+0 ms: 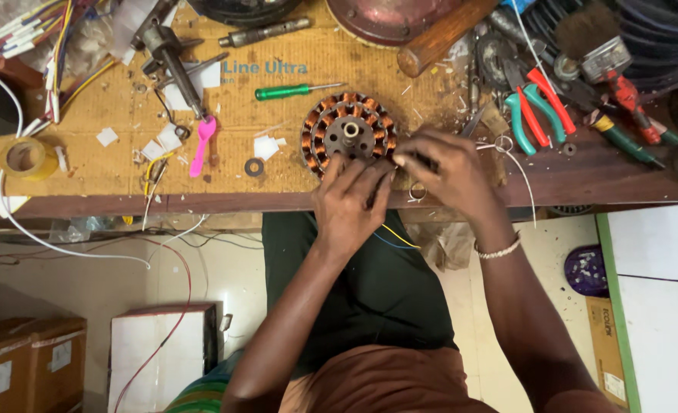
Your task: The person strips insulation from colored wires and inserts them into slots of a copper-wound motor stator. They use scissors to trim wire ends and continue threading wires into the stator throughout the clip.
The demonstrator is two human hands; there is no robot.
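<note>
A round motor stator wound with copper coils lies on the workbench, near its front edge. My left hand rests its fingers on the stator's near rim, steadying it. My right hand is at the stator's right side, its fingers pinched on a small dark thing that I cannot identify. Thin yellow and blue wires hang below the bench edge under my hands. A white wire loops past my right wrist.
On the bench lie a green screwdriver, a pink plastic spoon, a tape roll, pliers with teal and red handles, a wooden handle and a black washer. Cardboard boxes stand on the floor.
</note>
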